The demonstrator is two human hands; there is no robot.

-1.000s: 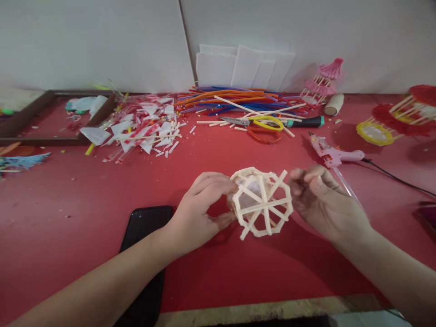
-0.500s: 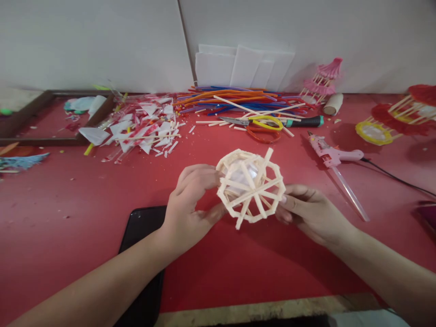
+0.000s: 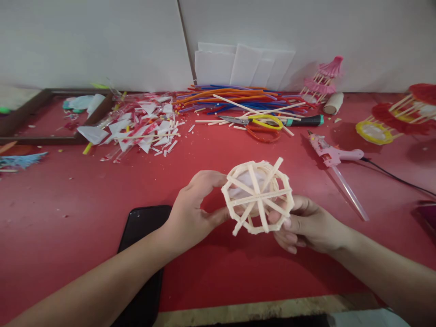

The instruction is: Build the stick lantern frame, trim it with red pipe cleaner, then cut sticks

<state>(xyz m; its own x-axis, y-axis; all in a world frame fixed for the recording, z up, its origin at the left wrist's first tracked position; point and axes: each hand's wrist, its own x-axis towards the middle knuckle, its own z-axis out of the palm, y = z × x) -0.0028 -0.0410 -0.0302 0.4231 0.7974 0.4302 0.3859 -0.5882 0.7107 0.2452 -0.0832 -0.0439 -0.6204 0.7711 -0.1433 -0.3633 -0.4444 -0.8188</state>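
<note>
Between my hands, above the red table, is a small round frame of pale wooden sticks point(image 3: 258, 198), built like a spoked wheel with a many-sided rim. A whitish sheet shows behind the spokes, and one stick sticks out past the rim at both ends. My left hand point(image 3: 195, 211) grips its left side between thumb and fingers; the fingertips are partly hidden behind it. At the lower right, my right hand point(image 3: 306, 222) pinches the rim, with some fingers behind the spokes.
A black phone point(image 3: 143, 245) lies by my left forearm. To the right rests a pink glue gun point(image 3: 332, 152) with its cord. Behind are scissors point(image 3: 265, 121), coloured pipe cleaners point(image 3: 225, 95), paper scraps point(image 3: 146, 122), a wooden frame point(image 3: 41, 141) and a red-and-yellow stick model point(image 3: 405, 111).
The stick frame has shifted slightly right and toward me, and has turned so the spoked face shows more squarely. Both hands have moved with it, still holding on.
</note>
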